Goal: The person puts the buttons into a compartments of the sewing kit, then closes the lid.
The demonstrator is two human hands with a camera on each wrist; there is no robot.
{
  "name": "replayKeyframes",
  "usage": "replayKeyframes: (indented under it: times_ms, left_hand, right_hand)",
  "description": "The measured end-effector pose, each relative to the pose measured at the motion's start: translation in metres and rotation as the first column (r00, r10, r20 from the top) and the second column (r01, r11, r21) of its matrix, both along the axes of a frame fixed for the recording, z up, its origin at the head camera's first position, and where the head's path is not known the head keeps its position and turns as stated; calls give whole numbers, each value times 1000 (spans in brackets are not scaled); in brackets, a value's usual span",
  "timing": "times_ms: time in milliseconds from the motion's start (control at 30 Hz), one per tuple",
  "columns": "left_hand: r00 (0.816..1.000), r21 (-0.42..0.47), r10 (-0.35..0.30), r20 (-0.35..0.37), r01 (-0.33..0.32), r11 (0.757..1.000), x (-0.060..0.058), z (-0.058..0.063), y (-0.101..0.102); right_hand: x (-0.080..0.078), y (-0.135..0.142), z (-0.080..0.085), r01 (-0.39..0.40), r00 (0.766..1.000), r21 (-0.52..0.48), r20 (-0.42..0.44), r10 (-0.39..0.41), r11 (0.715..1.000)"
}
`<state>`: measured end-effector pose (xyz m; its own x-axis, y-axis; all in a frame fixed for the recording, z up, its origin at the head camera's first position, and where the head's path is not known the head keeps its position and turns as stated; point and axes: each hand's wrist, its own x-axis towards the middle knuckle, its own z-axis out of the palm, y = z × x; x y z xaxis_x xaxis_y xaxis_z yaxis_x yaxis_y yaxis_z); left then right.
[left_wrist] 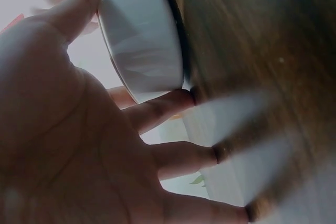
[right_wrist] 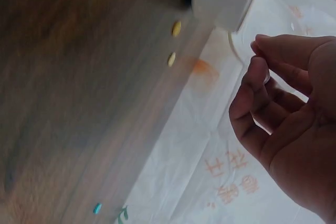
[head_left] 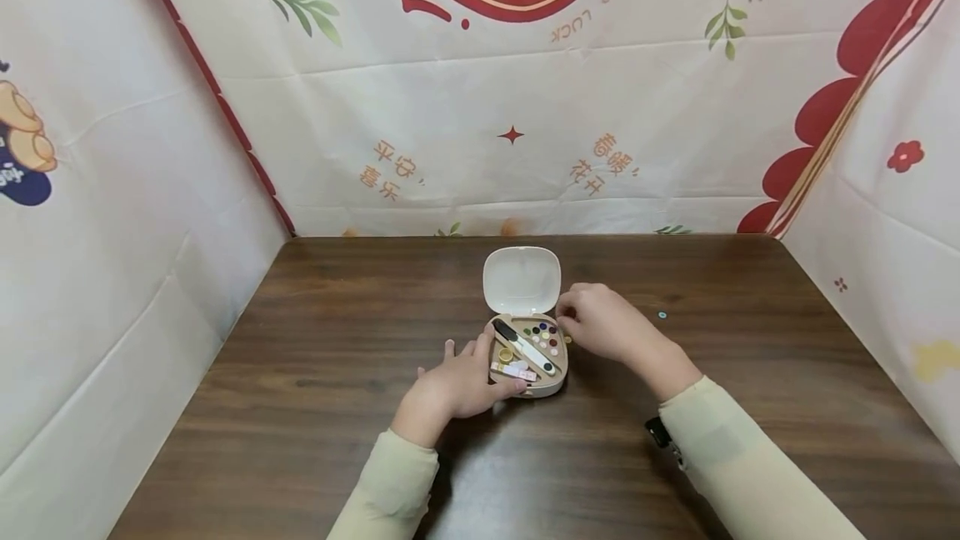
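A small white sewing kit box lies on the table with its lid raised at the back. Inside are white thread snips with a dark end, a gold ring-like thimble, a pink-and-white strip and several coloured buttons. My left hand holds the box's left side, thumb at the front rim, other fingers spread. At the right rim, beside the lid, hovers my right hand. Its fingers are curled, thumb and forefinger tips close together; whether something small is between them is unclear.
On the table right of the box lie a teal button and two yellow buttons. The brown wooden table ends at a printed white cloth behind and at both sides.
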<state>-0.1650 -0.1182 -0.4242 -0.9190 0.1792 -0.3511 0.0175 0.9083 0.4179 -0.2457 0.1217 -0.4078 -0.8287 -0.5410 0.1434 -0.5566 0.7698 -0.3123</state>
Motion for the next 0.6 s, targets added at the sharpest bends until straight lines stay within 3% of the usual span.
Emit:
replayKeyframes:
  times_ms: [167,333,600]
  left_hand:
    - [1000,-4,10,9,-10,1000,0,-1,1]
    - [1000,1,21,16,-21,1000,1,-2,-1]
    - [1000,7,14,3,-14,1000,-1,-3,1]
  right_hand:
    - [-10,11,-2,61,994,40,83,-64,997]
    - [-16,11,-19,43,975,117,214,-67,992]
    - [-22,7,-30,66,972,120,215,-91,991]
